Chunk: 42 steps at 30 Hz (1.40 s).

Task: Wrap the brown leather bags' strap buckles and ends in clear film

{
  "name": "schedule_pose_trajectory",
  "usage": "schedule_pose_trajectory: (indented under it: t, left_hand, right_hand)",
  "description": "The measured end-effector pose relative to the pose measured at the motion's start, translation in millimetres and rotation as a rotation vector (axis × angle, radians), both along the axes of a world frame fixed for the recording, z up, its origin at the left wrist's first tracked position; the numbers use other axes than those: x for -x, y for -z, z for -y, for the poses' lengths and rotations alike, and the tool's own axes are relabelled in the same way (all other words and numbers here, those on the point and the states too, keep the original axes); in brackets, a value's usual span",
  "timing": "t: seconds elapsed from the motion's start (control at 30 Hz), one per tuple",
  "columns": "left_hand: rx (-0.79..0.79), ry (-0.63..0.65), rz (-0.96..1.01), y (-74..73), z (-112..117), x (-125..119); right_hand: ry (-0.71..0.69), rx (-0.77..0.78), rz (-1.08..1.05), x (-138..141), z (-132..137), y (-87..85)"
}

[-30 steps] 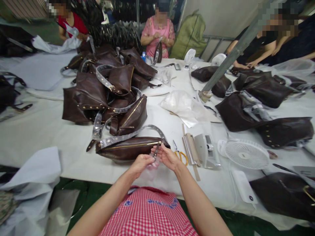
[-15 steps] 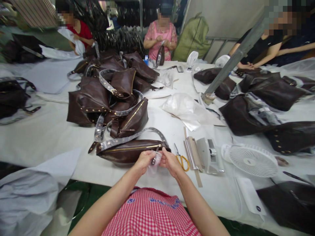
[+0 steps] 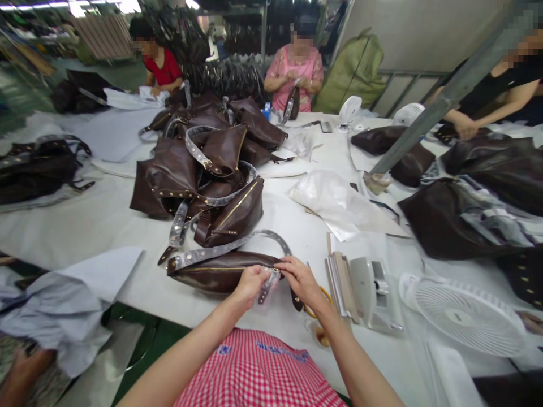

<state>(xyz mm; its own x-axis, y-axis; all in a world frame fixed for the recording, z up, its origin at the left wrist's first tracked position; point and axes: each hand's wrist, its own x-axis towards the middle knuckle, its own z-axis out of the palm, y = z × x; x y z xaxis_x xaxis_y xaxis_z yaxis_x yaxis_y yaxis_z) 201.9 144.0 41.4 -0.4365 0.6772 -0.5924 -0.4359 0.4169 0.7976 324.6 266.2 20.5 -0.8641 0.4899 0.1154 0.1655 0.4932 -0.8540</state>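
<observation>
At the near edge of the white-covered table, the left hand has its fingers clamped on a small metal zip pull wrapped in clear plastic. The right hand has its fingers together just beside it; whether they grip, I cannot tell. The brown leather bag lies at 12 o'clock, its zip end at the hands. This looks like zip-pull work, and the next move calls for a steady pinch. Yellow-handled scissors sit at 4 o'clock, a white fan farther out, and a pile of bags at 11.

A dark brown leather bag lies flat and horizontal, with a gold zip along its top edge. A plastic-wrapped strap arcs above it, and clear plastic film bunches at its right end.
</observation>
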Motion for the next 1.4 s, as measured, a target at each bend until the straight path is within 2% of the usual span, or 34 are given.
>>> schedule_pose_trajectory:
  t: [0.13, 0.3, 0.37, 0.47, 0.53, 0.6, 0.73, 0.9, 1.0, 1.27, 1.4]
  left_hand:
    - [0.042, 0.032, -0.036, -3.8, 0, -2]
    - [0.063, 0.065, -0.192, -10.9, -1, -3]
    - [0.057, 0.084, -0.294, -13.8, -2, -2]
    - [0.044, 0.172, -0.558, -17.9, -3, 0]
    - [0.053, 0.217, -0.697, -20.5, -3, 1]
    - [0.071, 0.214, -0.739, -23.2, -3, 3]
    - [0.069, 0.209, -0.715, -27.1, -2, 5]
    - [0.1, 0.221, -0.375, -22.3, 7, 7]
    - [0.087, 0.245, -0.274, -19.0, 10, 6]
    - [0.159, 0.241, -0.418, -22.3, 6, 5]
    - [0.176, 0.253, -0.52, -25.1, 6, 7]
  right_hand:
    - [-0.075, 0.045, 0.021, -11, 3, -8.1]
    - [-0.149, 0.04, 0.052, -11, -7, -12.3]
    - [-0.17, 0.035, 0.086, -5, -13, -11.5]
    - [-0.222, 0.03, 0.113, 9, -23, -9.7]
    - [-0.284, 0.071, 0.106, 18, -28, -8.1]
    - [-0.341, 0.149, 0.087, 25, -31, -6.1]
    - [-0.333, 0.294, 0.069, 31, -30, -1.8]
    - [-0.251, 0.392, 0.017, 27, -25, -1.6]
    - [-0.255, 0.371, 0.008, 26, -23, -4.6]
    - [-0.388, 0.275, 0.015, 27, -33, -11.1]
    - [-0.403, 0.089, 0.006, 30, -36, -10.8]
